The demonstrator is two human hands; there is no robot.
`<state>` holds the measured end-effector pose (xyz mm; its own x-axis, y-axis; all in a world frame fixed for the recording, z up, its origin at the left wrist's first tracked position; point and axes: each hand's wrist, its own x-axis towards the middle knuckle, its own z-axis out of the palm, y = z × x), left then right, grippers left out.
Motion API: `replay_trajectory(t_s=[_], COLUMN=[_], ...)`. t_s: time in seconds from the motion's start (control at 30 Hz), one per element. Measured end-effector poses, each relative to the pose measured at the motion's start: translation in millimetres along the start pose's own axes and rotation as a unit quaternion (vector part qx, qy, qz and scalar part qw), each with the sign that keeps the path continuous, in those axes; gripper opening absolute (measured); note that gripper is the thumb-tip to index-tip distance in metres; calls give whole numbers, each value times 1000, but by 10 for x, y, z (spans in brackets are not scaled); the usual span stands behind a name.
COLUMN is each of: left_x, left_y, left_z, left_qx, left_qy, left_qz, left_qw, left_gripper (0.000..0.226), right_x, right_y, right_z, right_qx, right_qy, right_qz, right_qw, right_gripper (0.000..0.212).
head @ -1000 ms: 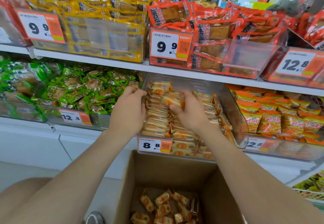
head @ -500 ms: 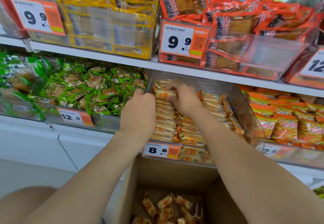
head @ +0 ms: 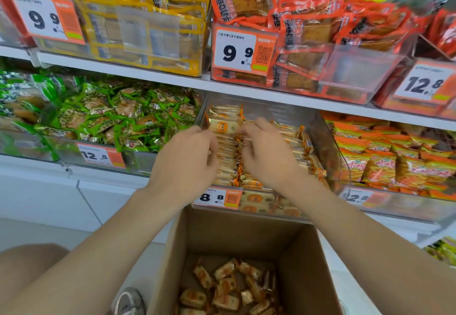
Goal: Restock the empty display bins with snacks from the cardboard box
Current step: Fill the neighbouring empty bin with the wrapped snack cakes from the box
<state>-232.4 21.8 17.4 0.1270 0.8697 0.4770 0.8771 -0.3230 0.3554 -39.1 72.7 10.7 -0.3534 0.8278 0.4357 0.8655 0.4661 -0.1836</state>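
**Snacks going into the middle bin**

Snacks in cream-and-orange wrappers fill the clear display bin on the lower shelf. They stand on edge in tight rows that run from the front wall to the back. A price tag reading 8.8 is fixed to the bin's front.

Both hands are inside this bin, above the rows. The left hand has its fingers curled, and the tips are at the left edge of one packet that faces up near the back. Blur hides whether it pinches that packet. The right hand lies just beside it with fingers spread and loosely bent. Its tips rest on the tops of the packets and grip none of them.

Directly below the bin stands the open cardboard box. More of the same wrapped pieces lie in a loose jumble on its bottom, well below the rim.

The bin to the left is heaped with green packets, and the one to the right holds orange bags. On the shelf board above sit a bin of yellow packs and a bin of red packs, each piled past its front wall. A shoe shows on the floor beside the box.
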Motion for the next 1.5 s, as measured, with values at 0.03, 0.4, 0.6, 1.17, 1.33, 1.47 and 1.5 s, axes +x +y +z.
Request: replay_trajectory(t_s=[0.03,0.4,0.6,1.17,1.33,1.47,1.5], left_x=[-82,-1027,-1543,-2717,-2745,-2659,-2618], left_y=[40,270,-68,-201,-282,-262,-257], left_z=[-38,998,1957,3255,3156,3046,3031], left_qx=[-57,49,22,24,-6,-102,-120], left_qy=[-44,-526,-593,-573,-548,-466,-454], left_qz=[-4,57,-53,-49,-101,-192,-203], left_qw=[997,847,803,818,831,858,859], left_gripper=[9,13,22,44,46,36,34], right_x=[-208,-1811,-2155,-3103,-3103,-3003,-2982], right_y=[-63,124,519,933,891,810,805], right_z=[-116,487,1222,2627,2529,2309,2273], right_qx=[34,-2,7,85,93,120,124], right_qy=[2,-463,-512,-574,-469,-294,-259], right_qz=[-21,83,206,265,309,367,384], right_qw=[999,882,834,770,822,874,878], right_gripper=[33,30,34,53,37,13,15])
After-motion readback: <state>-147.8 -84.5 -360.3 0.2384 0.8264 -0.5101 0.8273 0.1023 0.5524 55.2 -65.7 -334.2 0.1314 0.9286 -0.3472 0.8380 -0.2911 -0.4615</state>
